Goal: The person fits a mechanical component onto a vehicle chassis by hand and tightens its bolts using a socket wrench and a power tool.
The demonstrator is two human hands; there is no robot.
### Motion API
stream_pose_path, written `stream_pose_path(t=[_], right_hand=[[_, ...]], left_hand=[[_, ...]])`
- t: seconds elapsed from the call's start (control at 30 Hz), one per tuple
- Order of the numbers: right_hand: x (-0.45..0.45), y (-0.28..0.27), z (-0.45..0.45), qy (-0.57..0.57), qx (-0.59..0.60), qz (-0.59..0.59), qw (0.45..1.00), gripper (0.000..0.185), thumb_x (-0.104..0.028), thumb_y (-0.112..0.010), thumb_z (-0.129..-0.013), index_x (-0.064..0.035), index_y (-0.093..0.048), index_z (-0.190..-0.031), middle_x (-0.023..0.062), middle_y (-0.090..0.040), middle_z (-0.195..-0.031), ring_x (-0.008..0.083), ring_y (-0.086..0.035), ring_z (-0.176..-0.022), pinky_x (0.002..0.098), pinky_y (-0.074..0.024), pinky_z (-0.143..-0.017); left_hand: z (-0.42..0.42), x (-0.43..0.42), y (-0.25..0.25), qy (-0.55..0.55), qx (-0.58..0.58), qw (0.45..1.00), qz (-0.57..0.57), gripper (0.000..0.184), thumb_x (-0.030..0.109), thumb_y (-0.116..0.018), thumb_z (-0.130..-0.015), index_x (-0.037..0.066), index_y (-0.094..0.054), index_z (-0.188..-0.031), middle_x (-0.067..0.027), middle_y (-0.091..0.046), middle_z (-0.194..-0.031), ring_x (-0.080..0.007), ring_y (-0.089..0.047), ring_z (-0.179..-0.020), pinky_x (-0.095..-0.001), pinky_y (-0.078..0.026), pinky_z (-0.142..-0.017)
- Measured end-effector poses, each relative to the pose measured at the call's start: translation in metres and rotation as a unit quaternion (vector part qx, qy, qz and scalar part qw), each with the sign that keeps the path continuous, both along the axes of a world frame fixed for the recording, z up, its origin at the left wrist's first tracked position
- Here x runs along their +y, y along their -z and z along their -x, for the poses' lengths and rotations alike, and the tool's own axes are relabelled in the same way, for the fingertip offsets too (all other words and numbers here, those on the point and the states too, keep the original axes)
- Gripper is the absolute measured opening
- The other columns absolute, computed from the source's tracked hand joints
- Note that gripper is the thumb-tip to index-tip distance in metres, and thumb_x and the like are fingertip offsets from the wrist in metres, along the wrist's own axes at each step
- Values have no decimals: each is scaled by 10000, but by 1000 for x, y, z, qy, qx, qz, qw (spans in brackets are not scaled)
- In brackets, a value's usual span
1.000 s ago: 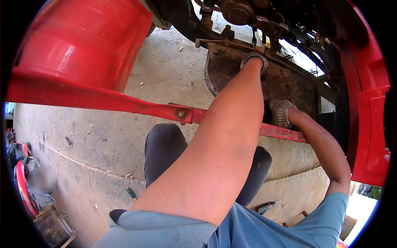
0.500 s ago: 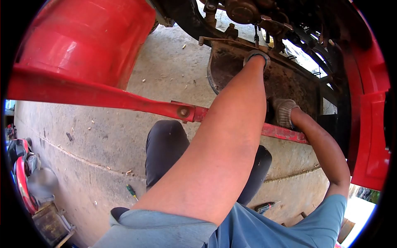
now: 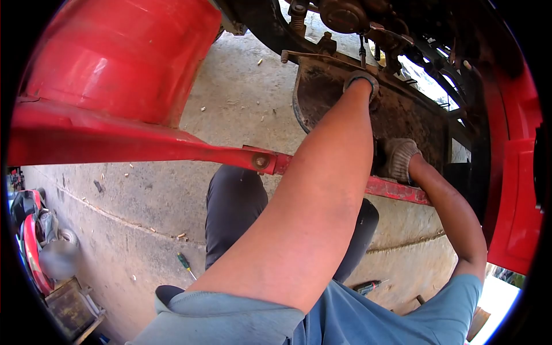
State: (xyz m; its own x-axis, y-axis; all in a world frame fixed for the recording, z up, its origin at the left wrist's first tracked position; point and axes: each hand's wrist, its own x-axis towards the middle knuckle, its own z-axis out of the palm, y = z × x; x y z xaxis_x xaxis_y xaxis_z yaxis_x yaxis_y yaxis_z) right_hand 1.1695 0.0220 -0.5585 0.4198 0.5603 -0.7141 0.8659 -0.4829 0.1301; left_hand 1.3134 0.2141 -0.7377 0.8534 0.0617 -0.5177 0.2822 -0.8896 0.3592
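Note:
My left hand (image 3: 361, 80), in a dirty glove, reaches into the rusty brown metal panel (image 3: 417, 118) under the machinery; my forearm and the cuff hide its fingers. My right hand (image 3: 398, 159), in a knitted glove, is at the lower edge of that panel, just above the red bar (image 3: 397, 190). Its fingers are out of sight in the dark gap beside the panel. What either hand holds, if anything, cannot be made out. A bolt (image 3: 260, 161) joins the red bar to the longer red beam at the left.
A large red body panel (image 3: 121, 63) fills the upper left, dark engine parts (image 3: 345, 16) the top. On the concrete floor lie a green-handled screwdriver (image 3: 183, 261) and another tool (image 3: 367, 287). A wooden box (image 3: 72, 309) stands at the lower left; red panels rise at the right.
The view has shifted slightly, so the machinery and panel sit a little further right and the red beam lower. Both hands remain at the brown panel.

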Motion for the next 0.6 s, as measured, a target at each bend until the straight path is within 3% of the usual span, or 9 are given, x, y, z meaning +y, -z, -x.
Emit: stream_pose_path(t=[0.07,0.3,0.43,0.53,0.6], right_hand=[[4,-4,3,7,-2,7,1000,586,-452,-736,-775,-77,-708,-1225,214,-714,-1212,356,-688,-1139,439,-556,-937],[2,5,-2,16,-15,-7,1000,587,-467,-742,-765,-66,-721,-1192,212,-721,-1192,354,-694,-1129,436,-555,-936],[4,0,-1,12,-23,6,1000,591,-471,-743,-761,-65,-722,-1190,211,-723,-1186,354,-697,-1123,438,-554,-937],[4,-1,0,1,-10,-13,1000,599,-478,-741,-765,-69,-716,-1202,212,-722,-1190,354,-696,-1124,442,-552,-941],[8,-11,5,18,-8,-1,1000,596,-485,-738,-769,-68,-717,-1195,215,-722,-1185,360,-694,-1122,447,-552,-939]], left_hand=[[-16,-1,20,-22,4,1000,15,516,323,-558,-981,152,-575,-1466,-108,-557,-1517,-252,-617,-1306,-429,-541,-1022],[-2,-12,0,-146,-75,983,80,450,304,-503,-1028,160,-607,-1441,-101,-544,-1530,-267,-606,-1322,-439,-554,-1010],[30,-1,-35,-51,-8,999,9,452,312,-504,-1029,137,-615,-1431,-101,-565,-1509,-278,-602,-1328,-448,-557,-1008],[38,-4,-41,-56,-7,998,7,478,337,-510,-1026,131,-594,-1450,-105,-558,-1515,-282,-599,-1332,-449,-553,-1013],[20,-13,-12,-277,-60,946,158,487,349,-519,-1023,146,-583,-1461,-111,-558,-1514,-284,-603,-1328,-446,-554,-1011]])
